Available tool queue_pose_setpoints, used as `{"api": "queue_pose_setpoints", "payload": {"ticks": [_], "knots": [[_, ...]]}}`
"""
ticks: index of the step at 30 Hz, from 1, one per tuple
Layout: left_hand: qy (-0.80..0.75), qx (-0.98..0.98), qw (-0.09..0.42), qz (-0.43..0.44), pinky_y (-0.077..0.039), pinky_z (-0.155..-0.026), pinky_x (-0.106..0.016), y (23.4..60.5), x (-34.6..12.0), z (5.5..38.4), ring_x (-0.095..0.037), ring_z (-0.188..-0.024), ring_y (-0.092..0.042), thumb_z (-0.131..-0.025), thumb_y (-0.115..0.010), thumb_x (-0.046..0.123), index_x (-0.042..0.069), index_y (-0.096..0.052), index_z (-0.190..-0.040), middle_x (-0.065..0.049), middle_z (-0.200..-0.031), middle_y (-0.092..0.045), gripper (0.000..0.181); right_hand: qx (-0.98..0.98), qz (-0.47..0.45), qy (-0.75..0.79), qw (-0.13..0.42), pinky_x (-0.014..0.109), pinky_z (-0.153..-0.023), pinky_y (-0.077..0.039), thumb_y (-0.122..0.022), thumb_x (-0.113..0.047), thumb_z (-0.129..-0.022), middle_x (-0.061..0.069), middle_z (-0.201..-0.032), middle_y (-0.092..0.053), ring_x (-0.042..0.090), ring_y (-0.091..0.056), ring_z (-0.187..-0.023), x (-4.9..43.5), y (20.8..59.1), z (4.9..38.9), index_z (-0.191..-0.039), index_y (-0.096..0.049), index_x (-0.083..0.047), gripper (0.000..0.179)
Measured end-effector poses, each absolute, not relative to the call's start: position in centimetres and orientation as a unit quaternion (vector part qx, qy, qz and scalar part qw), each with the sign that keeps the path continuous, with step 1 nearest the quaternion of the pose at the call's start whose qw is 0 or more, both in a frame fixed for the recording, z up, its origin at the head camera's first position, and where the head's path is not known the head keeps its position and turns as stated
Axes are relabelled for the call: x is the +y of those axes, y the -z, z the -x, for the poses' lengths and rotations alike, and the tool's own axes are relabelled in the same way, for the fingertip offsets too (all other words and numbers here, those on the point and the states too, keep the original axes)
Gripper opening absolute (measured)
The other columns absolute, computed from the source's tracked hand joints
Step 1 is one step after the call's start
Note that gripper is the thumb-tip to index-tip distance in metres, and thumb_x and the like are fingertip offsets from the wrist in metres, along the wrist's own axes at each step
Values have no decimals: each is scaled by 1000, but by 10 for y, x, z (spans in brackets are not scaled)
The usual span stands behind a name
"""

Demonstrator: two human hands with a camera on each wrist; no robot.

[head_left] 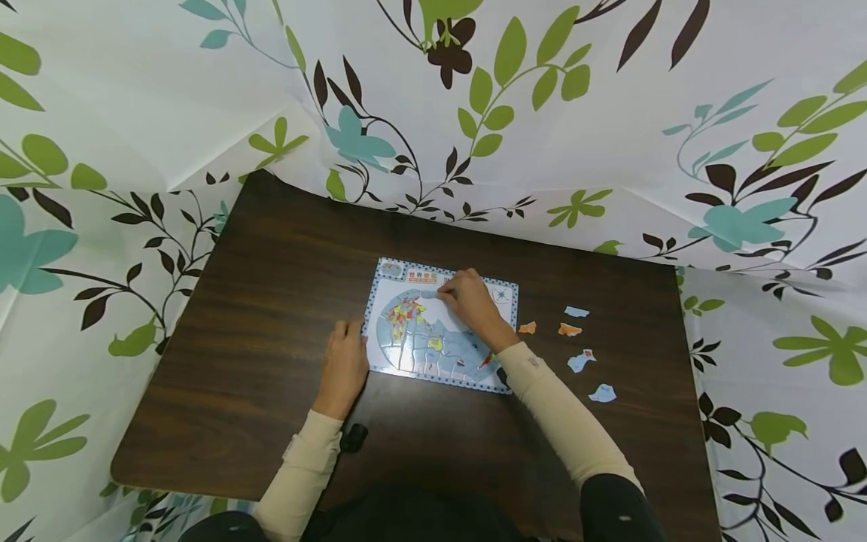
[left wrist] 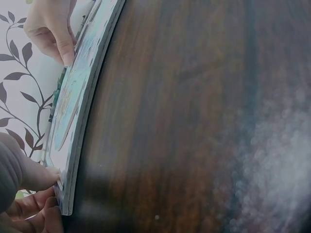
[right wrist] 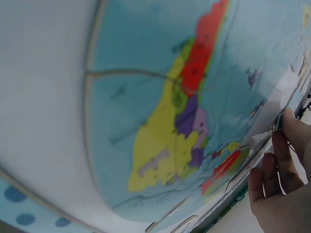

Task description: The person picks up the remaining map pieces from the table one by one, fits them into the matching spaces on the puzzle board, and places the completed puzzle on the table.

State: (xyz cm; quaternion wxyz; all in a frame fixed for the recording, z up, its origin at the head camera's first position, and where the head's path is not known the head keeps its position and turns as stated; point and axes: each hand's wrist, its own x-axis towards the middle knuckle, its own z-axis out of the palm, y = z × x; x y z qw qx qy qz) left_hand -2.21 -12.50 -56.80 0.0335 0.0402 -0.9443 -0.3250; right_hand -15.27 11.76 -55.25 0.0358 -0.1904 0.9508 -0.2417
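A world-map jigsaw puzzle board (head_left: 406, 365) with a blue dotted border lies on the table, and a white unfilled gap shows in the upper part of its map. My left hand (head_left: 344, 365) is at the board's left edge. In the left wrist view, the thumb of that left hand (left wrist: 29, 179) presses on the board's top, with curled fingers against its side. Over the gap's upper edge, my right hand (head_left: 472, 301) pinches a small puzzle piece (right wrist: 279, 121) between thumb and index finger. Most of that piece is hidden by the fingers.
Loose puzzle pieces lie to the board's right: a small orange one (head_left: 527, 328), an orange and blue one (head_left: 570, 330), and blue ones, including one (head_left: 602, 393) nearest the front. The brown table (head_left: 223, 361) backs onto a leaf-patterned sheet (head_left: 223, 98).
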Motion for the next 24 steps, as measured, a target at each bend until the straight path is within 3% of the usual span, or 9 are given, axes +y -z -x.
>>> {"api": "queue_pose_setpoints", "payload": {"ticks": [11, 24], "knots": [[325, -944, 30, -43, -52, -82, -53, 568, -124, 24, -41, -102, -58, -97, -62, 4, -4, -59, -129, -23, -112, -55, 32, 952, 206, 223, 30, 32, -81, -47, -74, -21, -92, 2, -93, -69, 18, -54, -93, 115, 551, 152, -99, -80, -13, 12], [323, -945, 37, -42, -52, -80, -53, 568, -126, 23, -41, -99, -58, -97, -62, 4, -3, -60, -128, -22, -111, -55, 32, 948, 241, 205, 21, 33, -87, -50, -74, -20, -92, 2, -100, -72, 20, -58, -97, 111, 551, 153, -98, -80, -12, 12]]}}
